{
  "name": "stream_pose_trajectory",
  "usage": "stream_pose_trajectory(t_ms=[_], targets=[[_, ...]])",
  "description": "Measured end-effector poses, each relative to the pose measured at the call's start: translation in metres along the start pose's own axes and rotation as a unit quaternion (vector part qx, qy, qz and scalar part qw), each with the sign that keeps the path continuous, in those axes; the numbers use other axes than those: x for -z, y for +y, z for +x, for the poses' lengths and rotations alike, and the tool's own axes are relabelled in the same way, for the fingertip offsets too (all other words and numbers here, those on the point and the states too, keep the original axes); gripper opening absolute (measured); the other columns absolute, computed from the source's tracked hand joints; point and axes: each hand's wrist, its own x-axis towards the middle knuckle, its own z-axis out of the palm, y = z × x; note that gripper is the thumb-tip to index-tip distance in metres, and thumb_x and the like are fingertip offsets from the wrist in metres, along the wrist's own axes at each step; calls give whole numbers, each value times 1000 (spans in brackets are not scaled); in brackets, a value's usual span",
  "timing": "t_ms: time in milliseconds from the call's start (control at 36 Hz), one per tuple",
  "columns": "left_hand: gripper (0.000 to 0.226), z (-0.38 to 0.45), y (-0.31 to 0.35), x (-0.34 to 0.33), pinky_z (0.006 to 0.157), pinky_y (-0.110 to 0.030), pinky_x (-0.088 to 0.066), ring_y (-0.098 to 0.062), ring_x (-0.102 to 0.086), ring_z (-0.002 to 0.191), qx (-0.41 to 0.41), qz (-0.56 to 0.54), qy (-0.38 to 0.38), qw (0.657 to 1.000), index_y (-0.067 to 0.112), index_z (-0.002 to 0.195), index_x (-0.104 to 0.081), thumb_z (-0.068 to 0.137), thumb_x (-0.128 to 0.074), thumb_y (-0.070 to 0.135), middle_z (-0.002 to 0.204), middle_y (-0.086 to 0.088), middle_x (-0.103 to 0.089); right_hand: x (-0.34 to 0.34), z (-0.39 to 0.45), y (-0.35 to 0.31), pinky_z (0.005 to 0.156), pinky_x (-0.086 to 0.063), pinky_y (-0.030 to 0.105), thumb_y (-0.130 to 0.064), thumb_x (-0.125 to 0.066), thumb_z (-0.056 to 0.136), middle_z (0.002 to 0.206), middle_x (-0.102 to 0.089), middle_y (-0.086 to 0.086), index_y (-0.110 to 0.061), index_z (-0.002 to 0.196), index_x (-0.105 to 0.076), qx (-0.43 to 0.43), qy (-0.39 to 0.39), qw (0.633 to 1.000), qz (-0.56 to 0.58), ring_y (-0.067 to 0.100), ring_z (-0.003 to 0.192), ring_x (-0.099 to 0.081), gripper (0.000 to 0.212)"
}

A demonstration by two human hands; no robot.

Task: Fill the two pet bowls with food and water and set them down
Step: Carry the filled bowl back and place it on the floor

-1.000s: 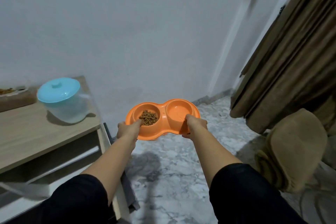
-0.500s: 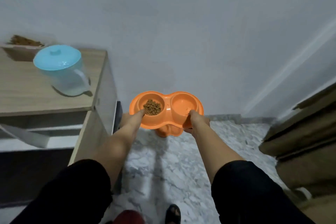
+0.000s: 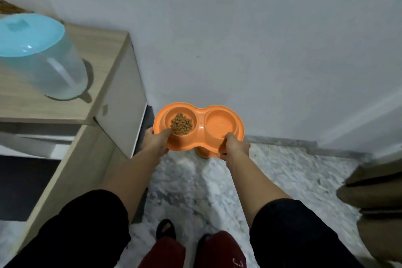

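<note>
Your left hand (image 3: 157, 142) and right hand (image 3: 235, 147) each pinch a near edge of the orange double pet bowl (image 3: 198, 126), kibble (image 3: 181, 124) beside your left thumb.

Left hand (image 3: 155, 141) and right hand (image 3: 236, 147) gripping orange double bowl (image 3: 201, 125), kibble (image 3: 181, 123) in left well, above marble floor (image 3: 195, 180)

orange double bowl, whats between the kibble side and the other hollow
In the head view, only a raised orange ridge of the orange double bowl separates the kibble from the right hollow; nothing else lies there.
</note>
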Motion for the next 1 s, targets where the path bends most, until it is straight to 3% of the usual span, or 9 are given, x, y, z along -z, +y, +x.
stream_pose_trajectory(t_ms=[56, 139, 250, 389, 500, 611, 722, 889, 1000], targets=[[53, 18, -9, -7, 88, -54, -52, -42, -60, 111, 1, -5, 14, 1000, 16, 132, -48, 84, -68, 27, 125, -22, -58, -8, 22, 6, 31, -47, 27, -19, -60, 85, 116, -51, 14, -10, 126, -39, -4, -10, 1000, 4, 32, 85, -55, 48], [53, 50, -31, -22, 86, -50, -54, -43, -59, 112, 2, -7, 24, 1000, 15, 131, -49, 83, -68, 26, 125, -22, -58, -24, 64, 21, 26, -42, 24, -18, -60, 84, 123, -49, 14, -11, 134, -37, -4, -18, 1000, 10, 33, 90, -53, 55], [57, 99, -68, -37, 54, -29, -48, -26, -60, 80, 19, 1, 48, 999, 10, 128, -51, 79, -70, 31, 108, -17, -63, -49, 124, 50, 42, -52, 34, -21, -60, 84, 121, -52, 14, -11, 136, -36, -9, -21, 1000, -10, 31, 89, -53, 59], [46, 166, -129, -55, 93, -41, -53, -31, -64, 100, 42, 0, 81, 996, 4, 112, -61, 80, -70, 36, 104, -15, -65, -84, 198, 95, 75, -59, 49, -26, -61, 83, 125, -51, 17, -11, 137, -33, -12, -17, 999, -28, 33, 89, -53, 63], [45, 222, -178, -66, 96, -43, -52, -29, -63, 99, 36, 2, 90, 995, 4, 112, -61, 83, -69, 38, 93, -9, -62, -113, 259, 133, 74, -59, 49, -26, -61, 84, 130, -47, 19, -11, 139, -29, -6, -29, 999, -20, 36, 95, -55, 65], [55, 277, -221, -75, 94, -42, -53, -31, -64, 97, 32, -4, 115, 993, 0, 113, -62, 79, -70, 43, 98, -14, -65, -141, 316, 168, 79, -58, 49, -28, -59, 85, 126, -50, 20, -12, 140, -25, -4, -33, 999, -33, 32, 76, -57, 67], [53, 326, -256, -87, 87, -38, -49, -33, -63, 101, 26, -10, 145, 989, -1, 113, -61, 82, -70, 40, 105, -18, -65, -174, 364, 201, 84, -55, 53, -29, -61, 79, 122, -53, 20, -13, 140, -27, 8, -28, 999, -21, 39, 99, -58, 72], [56, 390, -297, -94, 92, -39, -49, -35, -62, 106, 27, -27, 169, 985, -2, 117, -59, 80, -73, 39, 108, -17, -63, -217, 428, 243, 87, -53, 53, -29, -62, 78, 120, -54, 21, -12, 138, -28, 13, -31, 999, -11, 41, 102, -58, 71], [58, 430, -321, -92, 91, -43, -55, -33, -67, 93, 45, -51, 174, 982, 1, 111, -64, 70, -76, 40, 104, -16, -69, -238, 457, 269, 90, -52, 52, -28, -62, 78, 126, -51, 21, -9, 138, -28, 1, -34, 999, -5, 42, 106, -57, 71]])
